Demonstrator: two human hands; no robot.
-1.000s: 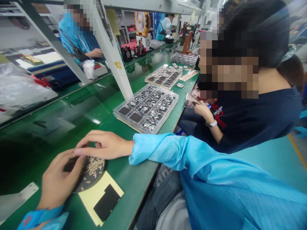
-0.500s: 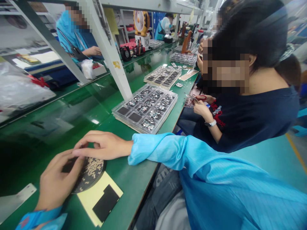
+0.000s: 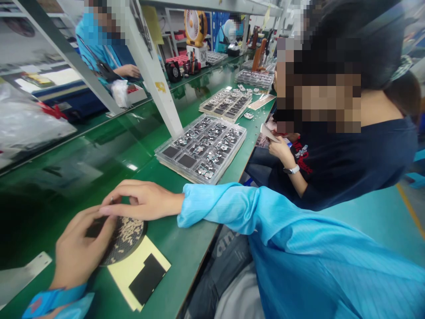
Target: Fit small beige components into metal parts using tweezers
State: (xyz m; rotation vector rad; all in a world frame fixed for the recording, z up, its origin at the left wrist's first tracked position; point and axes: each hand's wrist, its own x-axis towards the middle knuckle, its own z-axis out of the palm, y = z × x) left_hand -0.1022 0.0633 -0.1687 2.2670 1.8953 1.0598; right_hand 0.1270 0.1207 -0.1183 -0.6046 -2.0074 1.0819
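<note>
My left hand [image 3: 79, 252] lies curled over a round dark disc [image 3: 128, 235] covered with small pale bits, on the green bench [image 3: 186, 235]. Its fingers pinch a small black square piece [image 3: 94, 228] at the disc's far edge. My right hand [image 3: 141, 199], in a blue sleeve, arches over the disc's top, fingertips pressed together beside the left fingers; what they grip is hidden. A yellow backing sheet [image 3: 124, 270] carrying a black pad [image 3: 148, 279] lies just under the disc, at the bench's near edge.
A clear tray [image 3: 202, 148] of small black parts sits beyond my right hand, and more trays [image 3: 226, 104] follow along the bench. A person in a dark shirt [image 3: 348, 164] sits close at my right. A slanted white post [image 3: 156, 75] rises mid-bench. A grey plate [image 3: 20, 277] lies at left.
Both my hands stay on the disc, nearly still. The person at my right has shifted their head and hands slightly.
</note>
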